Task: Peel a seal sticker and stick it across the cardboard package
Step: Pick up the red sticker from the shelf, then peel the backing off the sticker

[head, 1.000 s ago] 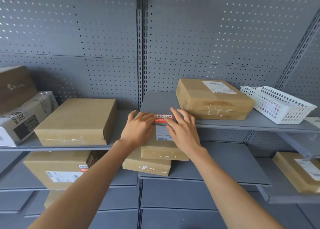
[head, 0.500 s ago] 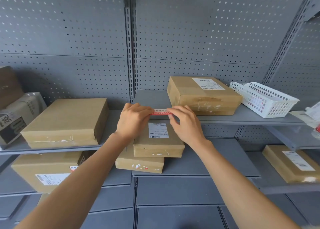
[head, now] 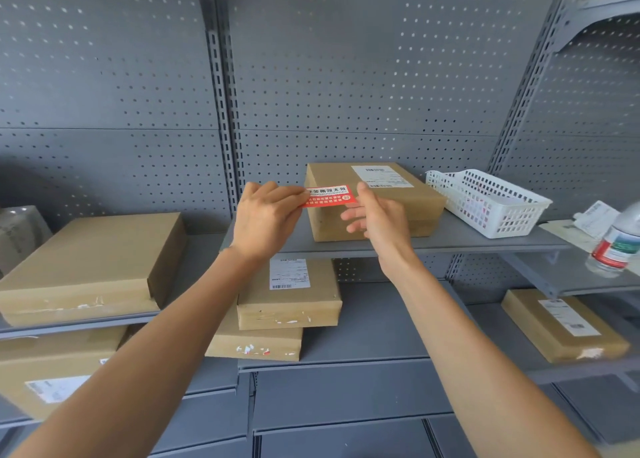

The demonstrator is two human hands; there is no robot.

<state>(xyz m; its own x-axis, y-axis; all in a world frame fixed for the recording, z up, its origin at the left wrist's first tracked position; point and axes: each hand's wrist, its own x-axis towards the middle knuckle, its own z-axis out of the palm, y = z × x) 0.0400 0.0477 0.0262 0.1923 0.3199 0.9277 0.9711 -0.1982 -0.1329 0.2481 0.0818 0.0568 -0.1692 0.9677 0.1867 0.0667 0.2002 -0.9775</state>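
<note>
Grey pegboard wall (head: 363, 77) backs grey metal shelves (head: 450, 239) (evenly lit).

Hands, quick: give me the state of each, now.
Left hand: closed, pinching the left end of the red rectangular seal sticker.
Right hand: fingers loose, thumb at the sticker's right end; grip cannot be told.

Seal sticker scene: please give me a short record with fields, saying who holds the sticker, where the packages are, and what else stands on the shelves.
sticker: red seal sticker, held in the air, stuck on no box
left hand: pinches its left end
right hand: at its right end, fingers loose
package behind: cardboard package on upper shelf, white label on top
packages below: two stacked boxes on lower shelf
other: white basket; water bottle at right edge
</note>
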